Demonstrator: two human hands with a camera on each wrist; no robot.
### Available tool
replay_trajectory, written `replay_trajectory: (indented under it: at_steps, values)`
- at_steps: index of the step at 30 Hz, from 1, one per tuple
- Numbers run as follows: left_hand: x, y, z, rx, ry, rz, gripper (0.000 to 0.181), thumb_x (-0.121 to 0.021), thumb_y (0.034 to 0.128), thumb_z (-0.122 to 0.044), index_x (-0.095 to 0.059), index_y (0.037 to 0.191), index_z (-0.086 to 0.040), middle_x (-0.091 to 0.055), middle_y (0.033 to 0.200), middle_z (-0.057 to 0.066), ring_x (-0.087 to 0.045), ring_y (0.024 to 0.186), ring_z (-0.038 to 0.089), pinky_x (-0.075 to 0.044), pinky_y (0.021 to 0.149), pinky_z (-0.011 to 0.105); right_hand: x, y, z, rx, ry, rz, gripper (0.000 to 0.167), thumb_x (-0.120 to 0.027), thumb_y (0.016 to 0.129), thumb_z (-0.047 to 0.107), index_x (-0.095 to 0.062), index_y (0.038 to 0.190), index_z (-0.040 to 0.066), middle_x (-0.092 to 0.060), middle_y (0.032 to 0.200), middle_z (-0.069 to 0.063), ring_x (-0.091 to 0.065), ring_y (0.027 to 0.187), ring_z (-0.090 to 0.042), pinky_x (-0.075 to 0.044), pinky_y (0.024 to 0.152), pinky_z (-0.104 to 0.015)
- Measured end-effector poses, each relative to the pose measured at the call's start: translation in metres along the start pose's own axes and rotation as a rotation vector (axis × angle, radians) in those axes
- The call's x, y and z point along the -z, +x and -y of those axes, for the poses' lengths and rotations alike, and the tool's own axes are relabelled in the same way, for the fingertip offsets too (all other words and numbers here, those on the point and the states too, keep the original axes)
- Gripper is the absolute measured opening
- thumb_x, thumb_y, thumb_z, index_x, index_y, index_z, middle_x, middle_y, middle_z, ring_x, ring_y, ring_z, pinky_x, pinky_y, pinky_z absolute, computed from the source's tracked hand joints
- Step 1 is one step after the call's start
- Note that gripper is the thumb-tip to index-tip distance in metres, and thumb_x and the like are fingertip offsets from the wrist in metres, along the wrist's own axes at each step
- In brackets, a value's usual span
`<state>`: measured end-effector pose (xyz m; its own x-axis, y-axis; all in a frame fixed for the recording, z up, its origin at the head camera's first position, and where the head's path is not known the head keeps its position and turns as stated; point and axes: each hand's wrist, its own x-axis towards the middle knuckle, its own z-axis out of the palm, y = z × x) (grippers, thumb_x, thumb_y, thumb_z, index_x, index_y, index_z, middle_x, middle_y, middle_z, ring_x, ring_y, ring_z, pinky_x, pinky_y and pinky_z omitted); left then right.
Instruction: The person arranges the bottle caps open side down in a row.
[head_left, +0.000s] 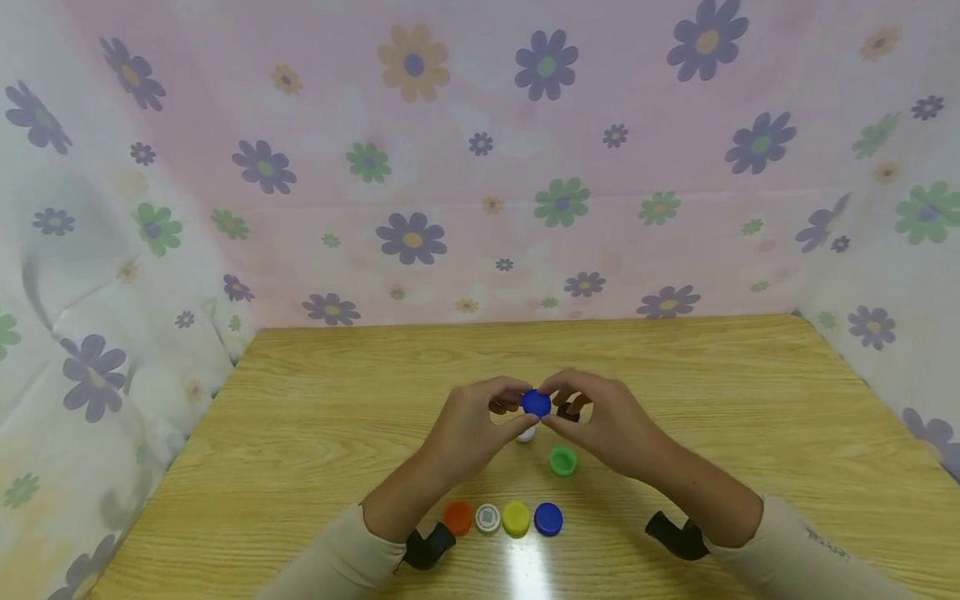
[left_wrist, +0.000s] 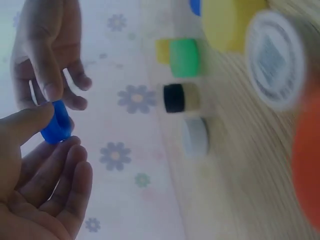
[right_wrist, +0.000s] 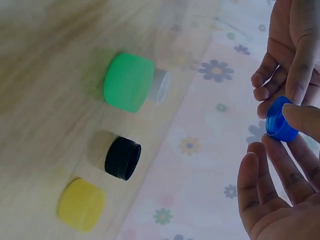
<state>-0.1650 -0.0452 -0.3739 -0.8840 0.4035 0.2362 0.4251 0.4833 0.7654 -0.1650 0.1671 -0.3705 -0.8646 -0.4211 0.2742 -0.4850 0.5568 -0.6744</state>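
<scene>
Above the table, both hands pinch one blue bottle cap [head_left: 536,403] between thumbs and fingertips. My left hand [head_left: 468,425] has the cap's left edge, and my right hand [head_left: 600,417] has its right edge. In the right wrist view the cap [right_wrist: 281,120] shows its hollow, ridged inside. Below the hands lie a white cap [head_left: 526,434], a black cap [head_left: 568,412] partly covered by the right fingers, and a green cap [head_left: 563,461] with its hollow side up. A yellow cap [right_wrist: 81,205] appears beside the black one in the right wrist view; the right hand hides it from the head view.
Along the near side of the wooden table [head_left: 337,400] runs a row of caps: orange [head_left: 457,517], white with a printed square [head_left: 487,518], yellow [head_left: 516,518] and blue [head_left: 548,518]. Black wrist devices [head_left: 677,536] sit at both wrists. Flowered cloth [head_left: 465,175] hangs behind and at the sides.
</scene>
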Motion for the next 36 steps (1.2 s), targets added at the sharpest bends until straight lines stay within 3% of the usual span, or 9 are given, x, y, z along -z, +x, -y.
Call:
replay_trajectory:
  at_steps: [6, 10, 19, 36]
  values:
    - [-0.009, -0.006, -0.016, 0.005, -0.007, 0.048, 0.031, -0.075, 0.0901, -0.025, -0.070, 0.119, -0.016, -0.075, 0.103, -0.006, -0.070, 0.101, 0.015, -0.055, 0.090, 0.026, 0.005, -0.025, -0.001, 0.036, 0.011, -0.061, 0.025, -0.075, 0.090, 0.016, -0.068, 0.113, 0.022, -0.070, 0.104, 0.010, -0.065, 0.091, -0.013, -0.056, 0.080, -0.030]
    - [-0.016, -0.010, -0.023, -0.010, 0.017, 0.064, 0.031, -0.076, 0.0897, -0.027, -0.070, 0.118, -0.017, -0.074, 0.103, -0.008, -0.069, 0.100, 0.010, -0.054, 0.089, 0.023, 0.007, -0.040, -0.002, 0.006, 0.010, -0.086, 0.024, -0.075, 0.091, 0.020, -0.068, 0.113, 0.026, -0.069, 0.106, 0.013, -0.065, 0.093, -0.012, -0.056, 0.080, -0.031]
    - [-0.033, -0.019, -0.029, -0.055, 0.057, 0.077, 0.026, -0.077, 0.0886, -0.027, -0.072, 0.112, -0.019, -0.073, 0.097, -0.012, -0.067, 0.094, 0.005, -0.055, 0.085, 0.026, 0.007, -0.064, -0.009, 0.042, 0.016, -0.121, 0.028, -0.077, 0.088, 0.016, -0.068, 0.112, 0.028, -0.070, 0.105, 0.016, -0.065, 0.094, -0.002, -0.055, 0.077, -0.027]
    - [-0.046, -0.025, -0.022, -0.014, 0.046, 0.160, 0.024, -0.079, 0.0875, -0.024, -0.072, 0.110, -0.022, -0.074, 0.099, -0.016, -0.067, 0.092, 0.003, -0.052, 0.082, 0.022, 0.004, -0.074, -0.026, -0.011, 0.087, 0.012, 0.025, -0.077, 0.089, 0.024, -0.071, 0.114, 0.024, -0.072, 0.108, 0.011, -0.065, 0.093, -0.002, -0.057, 0.076, -0.030]
